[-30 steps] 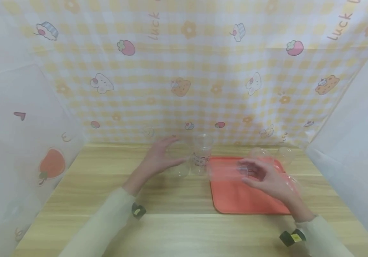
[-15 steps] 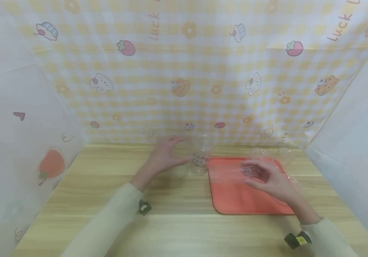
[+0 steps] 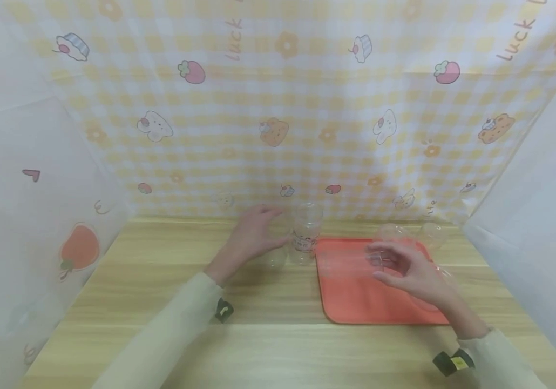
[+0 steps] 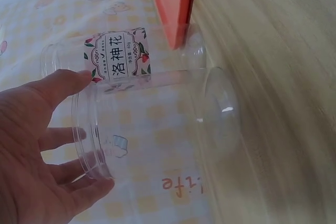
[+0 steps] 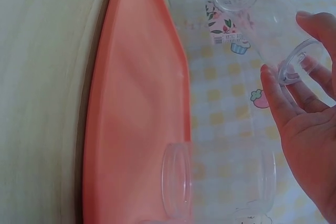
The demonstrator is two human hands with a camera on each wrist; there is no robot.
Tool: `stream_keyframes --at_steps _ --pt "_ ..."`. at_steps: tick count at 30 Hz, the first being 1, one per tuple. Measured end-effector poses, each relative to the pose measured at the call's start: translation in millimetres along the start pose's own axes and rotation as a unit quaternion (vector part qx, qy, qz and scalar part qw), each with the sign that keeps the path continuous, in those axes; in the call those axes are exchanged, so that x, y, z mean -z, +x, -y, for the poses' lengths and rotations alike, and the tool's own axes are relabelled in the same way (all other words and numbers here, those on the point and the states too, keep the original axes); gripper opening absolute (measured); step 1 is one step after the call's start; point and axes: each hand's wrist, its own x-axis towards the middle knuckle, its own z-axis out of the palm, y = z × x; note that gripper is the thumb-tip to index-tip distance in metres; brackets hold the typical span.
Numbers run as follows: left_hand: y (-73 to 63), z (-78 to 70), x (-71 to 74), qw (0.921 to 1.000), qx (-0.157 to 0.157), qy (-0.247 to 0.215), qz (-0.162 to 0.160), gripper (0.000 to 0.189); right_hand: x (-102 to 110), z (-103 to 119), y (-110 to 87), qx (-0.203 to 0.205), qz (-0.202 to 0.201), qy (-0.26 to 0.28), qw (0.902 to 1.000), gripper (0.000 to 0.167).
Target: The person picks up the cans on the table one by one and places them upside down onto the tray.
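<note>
My left hand (image 3: 253, 235) grips the mouth of an upright clear plastic jar (image 4: 157, 114), thumb on one side and fingers on the other. Right beside that jar stands a second clear jar with a pink floral label (image 3: 304, 240), also upright. Over the orange-red tray (image 3: 356, 302), my right hand (image 3: 411, 273) holds another clear jar (image 5: 273, 35) by one end with thumb and fingertips. This jar lies sideways in the air, its open mouth towards the labelled jar. Its outline is faint in the head view.
More clear jars stand at the tray's right side, among them a jar (image 5: 226, 177) near the tray edge and one at the back right (image 3: 431, 235). A checked cloth (image 3: 229, 135) hangs behind the wooden table (image 3: 268, 351).
My left hand has shifted a little to the right, nearer the labelled jar. My right hand, with its jar, has moved slightly right as well. Both hands keep their grip.
</note>
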Motion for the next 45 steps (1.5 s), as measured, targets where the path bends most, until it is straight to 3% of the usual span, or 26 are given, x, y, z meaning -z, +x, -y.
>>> stream_keyframes --at_steps 12,37,45 --pt "9.7 -12.1 13.3 0.9968 0.031 0.027 0.069 0.075 2.6 4.6 1.4 0.001 0.001 0.003 1.0000 0.055" --pt "8.0 -16.9 16.7 0.9960 0.026 0.050 0.069 0.073 23.5 13.8 -1.4 0.009 0.013 -0.068 0.9976 0.061" --pt "8.4 -18.4 17.5 0.9955 0.029 0.052 0.074 0.073 30.1 17.0 -2.4 -0.008 0.019 -0.086 0.9961 0.063"
